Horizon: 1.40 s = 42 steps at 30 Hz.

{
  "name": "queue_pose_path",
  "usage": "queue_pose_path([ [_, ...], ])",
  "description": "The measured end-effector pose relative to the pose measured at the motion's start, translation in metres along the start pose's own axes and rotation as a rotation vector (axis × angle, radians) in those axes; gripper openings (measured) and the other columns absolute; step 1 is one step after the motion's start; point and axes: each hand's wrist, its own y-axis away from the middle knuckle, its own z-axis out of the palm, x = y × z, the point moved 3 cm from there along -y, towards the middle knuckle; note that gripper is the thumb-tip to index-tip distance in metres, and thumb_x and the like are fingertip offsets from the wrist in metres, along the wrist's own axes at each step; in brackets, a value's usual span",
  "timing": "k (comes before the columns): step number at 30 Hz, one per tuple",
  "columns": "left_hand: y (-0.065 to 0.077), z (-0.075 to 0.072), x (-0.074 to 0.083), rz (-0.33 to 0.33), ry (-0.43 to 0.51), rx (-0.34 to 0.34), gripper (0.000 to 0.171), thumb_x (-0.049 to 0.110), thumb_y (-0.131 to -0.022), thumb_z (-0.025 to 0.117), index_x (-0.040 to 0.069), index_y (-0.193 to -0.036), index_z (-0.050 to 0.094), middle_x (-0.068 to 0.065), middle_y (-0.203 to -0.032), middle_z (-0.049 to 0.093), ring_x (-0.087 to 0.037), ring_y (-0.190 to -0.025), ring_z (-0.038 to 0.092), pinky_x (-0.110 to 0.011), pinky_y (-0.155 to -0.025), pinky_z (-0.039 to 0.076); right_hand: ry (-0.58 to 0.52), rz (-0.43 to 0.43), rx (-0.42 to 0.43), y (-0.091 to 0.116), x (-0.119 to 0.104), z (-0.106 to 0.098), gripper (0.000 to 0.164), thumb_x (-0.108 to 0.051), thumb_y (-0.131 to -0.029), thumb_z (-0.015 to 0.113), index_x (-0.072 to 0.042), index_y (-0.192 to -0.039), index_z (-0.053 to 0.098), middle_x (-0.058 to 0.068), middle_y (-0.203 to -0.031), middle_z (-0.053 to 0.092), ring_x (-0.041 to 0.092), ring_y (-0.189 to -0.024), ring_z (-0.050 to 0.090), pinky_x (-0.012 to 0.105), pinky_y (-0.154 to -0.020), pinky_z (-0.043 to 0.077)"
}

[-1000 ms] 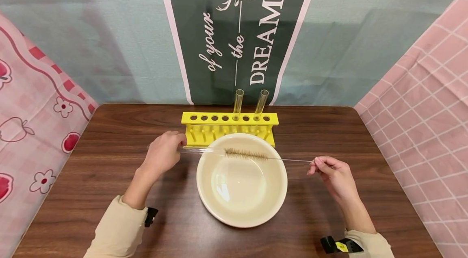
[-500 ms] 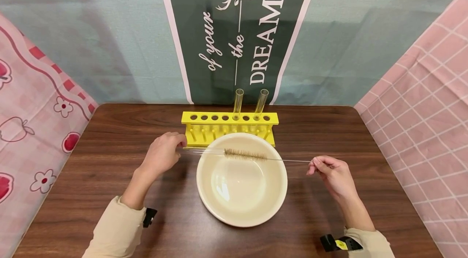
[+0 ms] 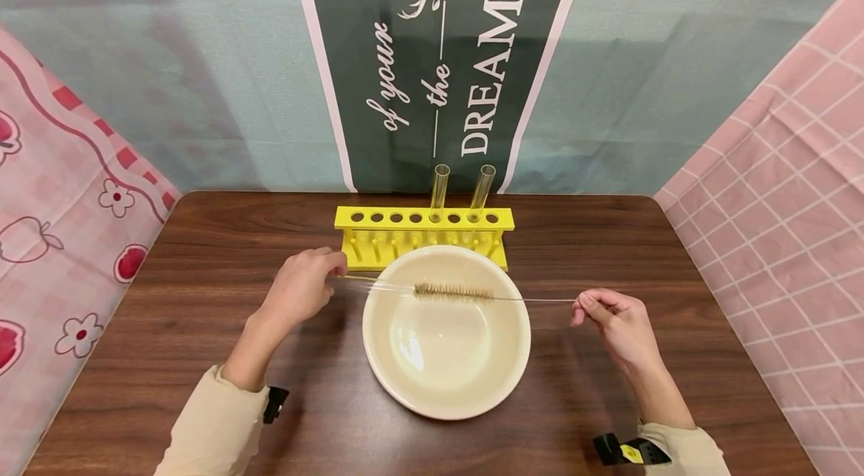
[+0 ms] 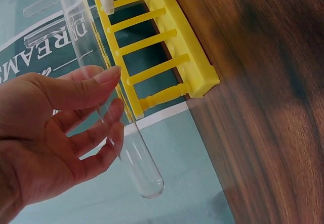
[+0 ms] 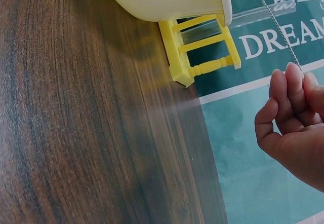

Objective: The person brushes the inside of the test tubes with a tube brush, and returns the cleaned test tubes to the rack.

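My left hand (image 3: 301,288) grips a clear glass test tube (image 4: 137,165) between thumb and fingers; its rounded end sticks out past the hand in the left wrist view. The tube lies nearly level, its mouth end over the left part of a cream basin (image 3: 445,405). My right hand (image 3: 617,330) pinches the twisted wire handle (image 5: 277,25) of a test tube brush (image 3: 454,292) between thumb and fingertips. Tan bristles hang above the basin, right by the tube's mouth; whether the tip is inside the tube is hard to tell.
Behind the basin stands a yellow test tube rack (image 3: 378,219). Two clear test tubes, one left (image 3: 439,193) and one right (image 3: 482,193), stand in it and rise above its top. A dark wood table (image 3: 580,401) lies beneath, with cloth hangings (image 3: 202,86) around.
Tube and brush have shifted slightly, tilting a little lower toward the basin. Both hands keep their holds and stay almost in place.
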Motion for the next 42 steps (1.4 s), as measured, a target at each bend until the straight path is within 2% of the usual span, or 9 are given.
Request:
queue_pose_path([
  [8, 0.0019, 0.0011, 0.0012, 0.02, 0.019, -0.024, 0.032, -0.017, -0.06, 0.065, 0.01, -0.074, 0.058, -0.004, -0.073, 0.057, -0.02, -0.064, 0.053, -0.035, -0.056, 0.044, 0.002, -0.053, 0.004, 0.0011, -0.0003, -0.0004, 0.014, 0.016, -0.086, 0.046, 0.019, -0.074, 0.053, 0.009, -0.06, 0.058, 0.017, -0.058, 0.058, 0.023, -0.059, 0.048],
  [21, 0.0031, -0.001, 0.0045, 0.05, 0.014, -0.01, 0.033, -0.021, -0.059, 0.058, 0.008, -0.075, 0.061, -0.003, -0.071, 0.056, -0.019, -0.062, 0.053, -0.036, -0.055, 0.044, 0.122, -0.035, 0.014, 0.0024, -0.0009, -0.0024, 0.015, 0.012, -0.086, 0.05, 0.02, -0.074, 0.052, 0.007, -0.056, 0.058, 0.014, -0.057, 0.057, 0.021, -0.059, 0.046],
  [29, 0.0029, 0.0021, -0.0001, 0.008, 0.104, -0.04, 0.031, -0.017, -0.061, 0.066, 0.009, -0.075, 0.06, -0.001, -0.073, 0.058, -0.022, -0.068, 0.056, -0.036, -0.061, 0.045, 0.126, -0.032, -0.011, 0.0032, 0.0012, -0.0036, 0.015, 0.01, -0.086, 0.051, 0.02, -0.075, 0.053, 0.007, -0.058, 0.058, 0.015, -0.058, 0.058, 0.021, -0.06, 0.047],
  [37, 0.0029, 0.0024, -0.0028, -0.033, 0.127, -0.083, 0.028, -0.015, -0.063, 0.068, 0.008, -0.078, 0.062, -0.002, -0.073, 0.059, -0.021, -0.068, 0.056, -0.036, -0.062, 0.046, 0.082, -0.071, -0.052, 0.0033, 0.0008, -0.0046, 0.014, 0.012, -0.086, 0.05, 0.019, -0.075, 0.053, 0.009, -0.059, 0.059, 0.016, -0.059, 0.059, 0.021, -0.06, 0.047],
  [42, 0.003, 0.002, -0.0025, -0.036, 0.132, -0.093, 0.028, -0.015, -0.063, 0.068, 0.008, -0.078, 0.062, -0.002, -0.073, 0.058, -0.021, -0.068, 0.055, -0.036, -0.062, 0.045, 0.128, -0.059, -0.045, 0.0028, 0.0011, -0.0061, 0.014, 0.013, -0.086, 0.05, 0.022, -0.076, 0.051, 0.011, -0.058, 0.058, 0.016, -0.058, 0.058, 0.021, -0.06, 0.047],
])
